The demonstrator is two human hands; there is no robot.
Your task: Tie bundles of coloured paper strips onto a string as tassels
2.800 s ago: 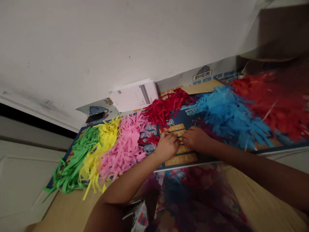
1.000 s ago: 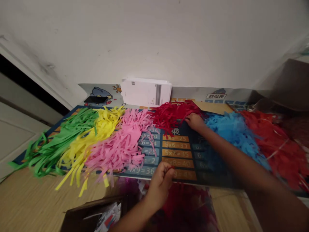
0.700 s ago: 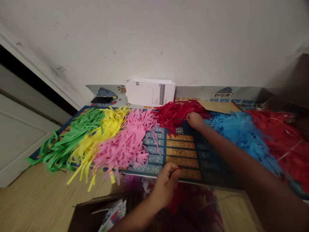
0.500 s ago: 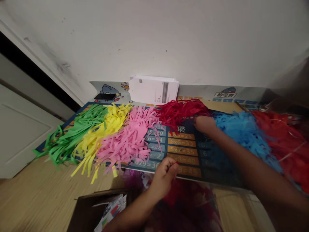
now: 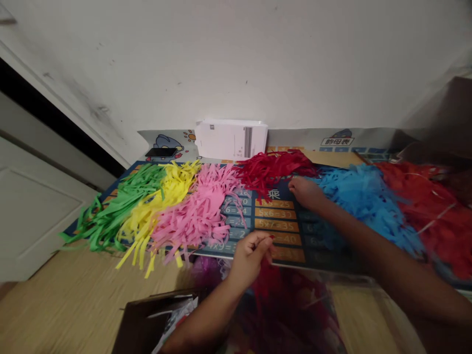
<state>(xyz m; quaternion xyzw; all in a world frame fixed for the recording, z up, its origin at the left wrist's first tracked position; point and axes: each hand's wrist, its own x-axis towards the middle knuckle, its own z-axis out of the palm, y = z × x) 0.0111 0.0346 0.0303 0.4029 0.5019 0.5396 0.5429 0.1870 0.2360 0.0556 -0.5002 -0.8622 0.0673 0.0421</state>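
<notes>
My left hand [image 5: 250, 258] is at the near edge of a blue multiplication-table board [image 5: 276, 226], its fingers pinched on a thin red paper strip [image 5: 271, 237]. My right hand [image 5: 306, 192] rests on the board, between a crimson bunch of paper strips [image 5: 275, 169] and a blue bunch [image 5: 368, 206]. Further right lies a bright red bunch [image 5: 424, 206]. Pink [image 5: 195, 211], yellow [image 5: 158, 196] and green [image 5: 121, 206] strips fan out to the left, their ends hanging over the board's edge. Whether my right hand holds anything is hidden.
A white stack of paper [image 5: 230, 140] and a black phone [image 5: 160, 152] stand by the wall behind the board. Below my left forearm are a dark box [image 5: 162, 293] holding printed scraps and a clear bag of coloured strips [image 5: 287, 314], on a wooden surface [image 5: 73, 290].
Since the oldest frame, my hands have moved apart: the left went to the board's near edge, the right to the crimson strips. The view has also swung and levelled.
</notes>
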